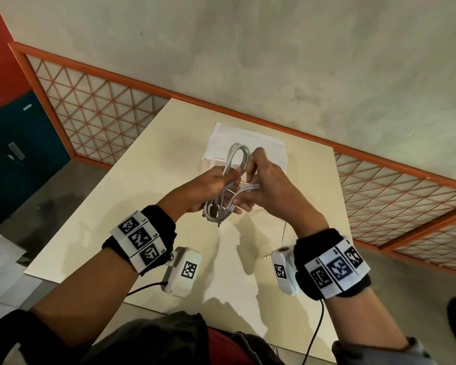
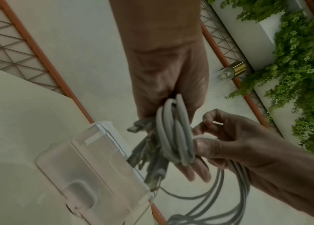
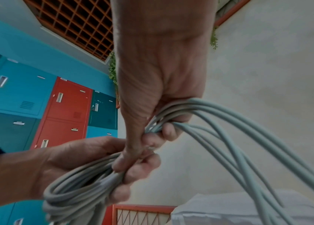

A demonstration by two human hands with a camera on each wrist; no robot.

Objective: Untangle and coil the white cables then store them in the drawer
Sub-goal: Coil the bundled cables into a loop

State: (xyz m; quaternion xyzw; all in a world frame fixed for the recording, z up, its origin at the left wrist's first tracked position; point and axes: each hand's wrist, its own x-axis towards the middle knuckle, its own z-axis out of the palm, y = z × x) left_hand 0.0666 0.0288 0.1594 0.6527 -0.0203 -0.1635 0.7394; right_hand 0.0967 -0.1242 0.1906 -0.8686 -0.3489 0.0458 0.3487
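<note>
Both my hands hold one bundle of white cables (image 1: 238,157) in the air above the table, just in front of the small white drawer box (image 1: 258,142). My left hand (image 1: 211,186) grips the coiled lower part, whose loops (image 2: 173,137) wrap round its fingers while USB plugs (image 2: 135,128) hang beside them. My right hand (image 1: 266,180) pinches the strands at the middle, where they cross. From that grip several strands (image 3: 235,130) arc away towards the drawer box (image 3: 229,211). The box's translucent front (image 2: 86,159) appears shut.
The cream table (image 1: 148,185) stands against a grey wall with an orange lattice rail. A thin white lead with a jack plug (image 1: 268,256) lies on the table under my right wrist. Coloured lockers (image 3: 65,109) stand to the left. Green plants (image 2: 302,76) show in the left wrist view.
</note>
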